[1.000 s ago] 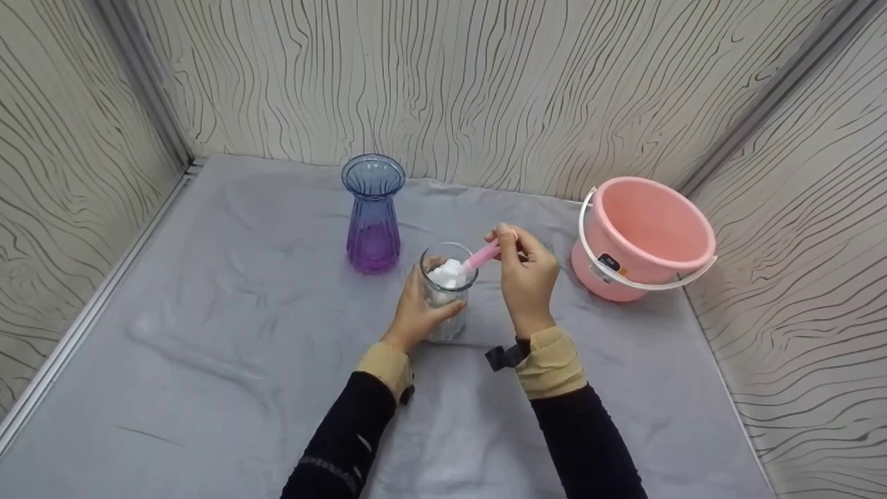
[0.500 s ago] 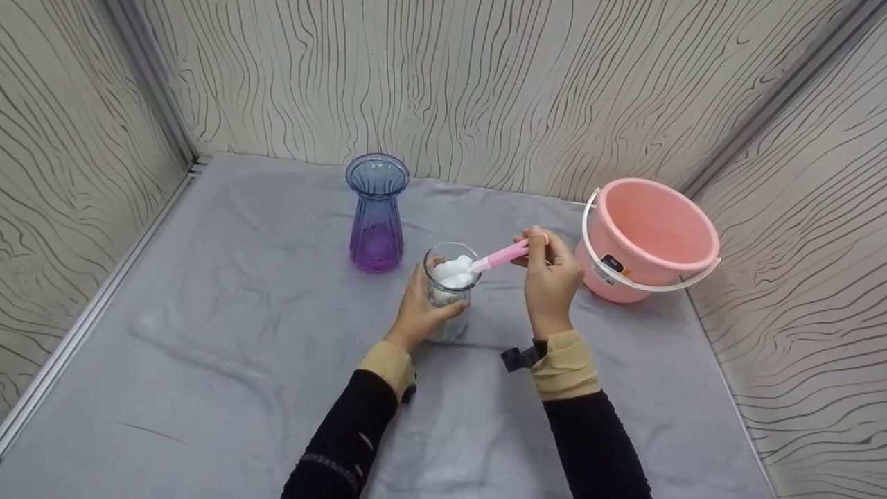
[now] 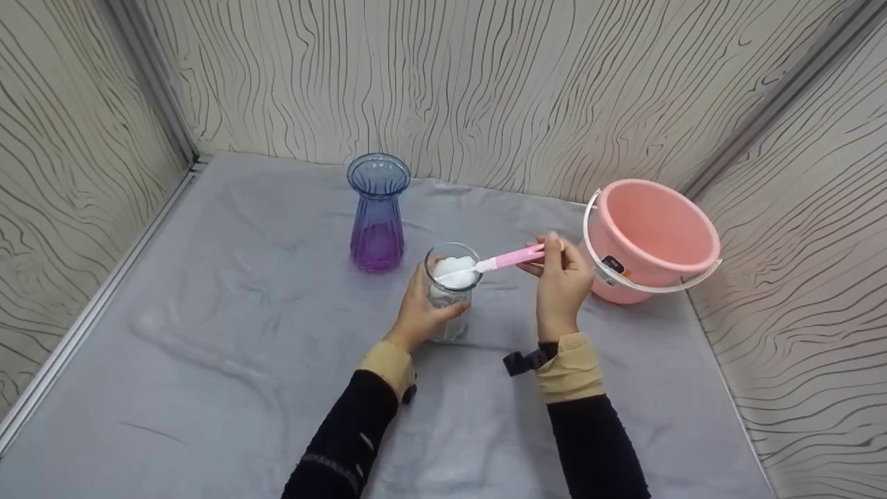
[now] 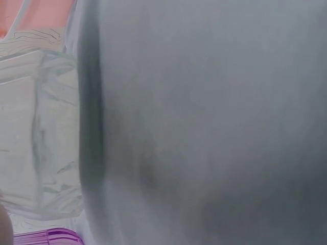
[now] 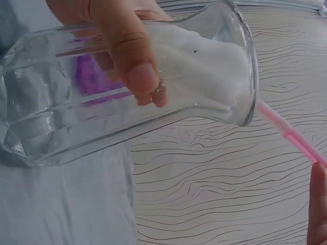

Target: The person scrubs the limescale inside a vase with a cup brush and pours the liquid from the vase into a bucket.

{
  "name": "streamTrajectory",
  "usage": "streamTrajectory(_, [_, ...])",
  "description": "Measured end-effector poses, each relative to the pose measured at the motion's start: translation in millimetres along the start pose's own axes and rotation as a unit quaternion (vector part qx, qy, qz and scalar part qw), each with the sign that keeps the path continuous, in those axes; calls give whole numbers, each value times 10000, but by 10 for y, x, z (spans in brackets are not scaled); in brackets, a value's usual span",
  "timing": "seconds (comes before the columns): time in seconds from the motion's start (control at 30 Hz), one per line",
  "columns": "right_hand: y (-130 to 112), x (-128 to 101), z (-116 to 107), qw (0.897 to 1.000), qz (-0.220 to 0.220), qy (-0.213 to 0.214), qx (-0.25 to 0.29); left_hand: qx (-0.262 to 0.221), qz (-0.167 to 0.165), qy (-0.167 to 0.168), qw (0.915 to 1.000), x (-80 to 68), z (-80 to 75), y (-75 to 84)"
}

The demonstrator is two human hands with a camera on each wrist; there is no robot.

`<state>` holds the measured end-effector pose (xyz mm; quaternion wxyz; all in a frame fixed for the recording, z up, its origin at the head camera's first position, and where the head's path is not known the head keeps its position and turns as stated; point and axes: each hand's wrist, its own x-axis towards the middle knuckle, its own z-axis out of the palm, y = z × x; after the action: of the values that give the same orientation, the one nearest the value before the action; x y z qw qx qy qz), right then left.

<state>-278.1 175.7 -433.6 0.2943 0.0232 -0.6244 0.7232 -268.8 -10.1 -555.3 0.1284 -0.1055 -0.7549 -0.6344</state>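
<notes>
In the head view my left hand (image 3: 421, 310) holds a clear glass vase (image 3: 454, 327) around its side, thumb across the front. A white sponge head fills the upper part of that glass. It belongs to a sponge brush (image 3: 511, 258) with a pink handle, whose end my right hand (image 3: 565, 285) pinches. The handle slants out over the rim to the right. From the right wrist view, the sponge (image 5: 204, 71) sits pressed inside the flared neck, while the lower part of the vase holds no sponge. The vase's faceted base (image 4: 56, 132) shows in the left wrist view.
A blue-to-purple glass vase (image 3: 378, 215) stands behind and left of the clear one. To the right is a pink bucket (image 3: 610, 239) with a white handle, close behind my right hand. Grey cloth (image 3: 208, 333) covers the table, with wood-patterned walls (image 3: 416, 90) around it.
My right hand has moved right, drawing the brush handle further out and lowering it to a flatter angle. The sponge remains in the glass. The left hand keeps its hold nearly in place.
</notes>
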Motion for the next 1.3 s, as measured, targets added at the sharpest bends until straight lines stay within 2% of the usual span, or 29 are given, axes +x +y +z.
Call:
streamTrajectory(0.2, [39, -13, -15, 9990, 159, 275, 312, 48, 30, 10, 10000, 5, -2, -16])
streamTrajectory(0.47, [84, -40, -21, 9982, 1, 509, 329, 129, 43, -23, 9999, 14, -12, -16])
streamTrajectory(0.8, [131, -43, -6, 9911, 62, 910, 968, 97, -23, -10, 9999, 9, -7, 7])
streamTrajectory(1.03, [146, -36, -9, 9871, 178, 1222, 1019, -27, 9, -13, 10000, 9, 8, -11])
streamTrajectory(1.3, [208, 2, -54, 9822, 415, 1480, 1079, 77, -27, 8, 10000, 7, 2, -26])
